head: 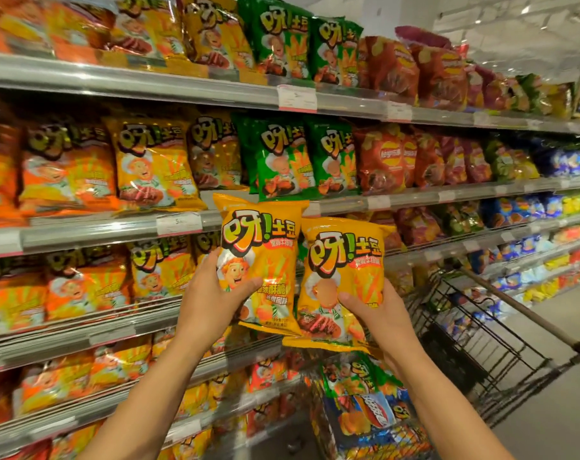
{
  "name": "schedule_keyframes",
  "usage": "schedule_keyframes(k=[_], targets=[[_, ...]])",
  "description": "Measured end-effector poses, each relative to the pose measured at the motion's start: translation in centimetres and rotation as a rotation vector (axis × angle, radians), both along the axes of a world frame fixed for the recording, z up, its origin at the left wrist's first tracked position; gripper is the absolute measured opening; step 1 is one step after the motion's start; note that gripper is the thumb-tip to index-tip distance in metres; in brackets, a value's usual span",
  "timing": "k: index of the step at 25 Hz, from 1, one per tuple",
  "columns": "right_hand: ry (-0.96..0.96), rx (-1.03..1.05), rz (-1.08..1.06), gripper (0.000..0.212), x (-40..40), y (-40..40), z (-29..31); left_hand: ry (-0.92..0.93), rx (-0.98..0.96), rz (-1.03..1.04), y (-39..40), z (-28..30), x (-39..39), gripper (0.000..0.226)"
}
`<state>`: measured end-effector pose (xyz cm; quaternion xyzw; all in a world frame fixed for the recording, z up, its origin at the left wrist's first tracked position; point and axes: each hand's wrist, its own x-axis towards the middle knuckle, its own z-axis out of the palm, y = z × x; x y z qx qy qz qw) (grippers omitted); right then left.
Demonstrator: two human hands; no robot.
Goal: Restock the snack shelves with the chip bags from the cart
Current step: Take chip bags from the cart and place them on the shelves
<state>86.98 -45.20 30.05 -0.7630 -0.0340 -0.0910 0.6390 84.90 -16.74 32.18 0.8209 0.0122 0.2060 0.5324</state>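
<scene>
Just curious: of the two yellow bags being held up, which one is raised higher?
The yellow bag in the left hand, is higher: its top edge reaches the shelf rail. The yellow bag in the right hand, sits lower, and partly behind it.

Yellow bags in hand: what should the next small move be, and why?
Probably lift both yellow bags, left hand and right hand, up and left to the matching yellow row on the shelf above; each hand holds one upright, facing forward.

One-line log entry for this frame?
left hand: holds yellow bag | right hand: holds second yellow bag | shelf: ahead | cart: right
</scene>
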Motion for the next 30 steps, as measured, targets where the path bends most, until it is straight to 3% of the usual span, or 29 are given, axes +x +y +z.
schedule_keyframes(k=[9, 13, 17, 23, 30], targets=[[-0.092, -0.099, 0.208, 0.042, 10.2, 7.9, 4.1, -0.139, 0.025, 0.254, 5.7, 2.5, 2.3, 0.065], [-0.204, -0.115, 0.323, 0.059, 17.7, 13.5, 9.6, -0.206, -0.009, 0.423, 8.6, 3.9, 3.2, 0.058], [-0.226, -0.081, 0.366, 0.063, 25.5, 19.9, 14.2, -0.194, 0.009, 0.575, 10.4, 4.0, 4.6, 0.06], [-0.211, -0.238, 0.395, 0.061, 28.9, 21.8, 12.5, -0.182, 0.037, 0.577, 10.8, 3.1, 4.6, 0.063], [-0.195, -0.329, 0.388, 0.092, 29.0, 22.4, 10.6, -0.206, 0.019, 0.611, 11.0, 3.0, 6.5, 0.073]])
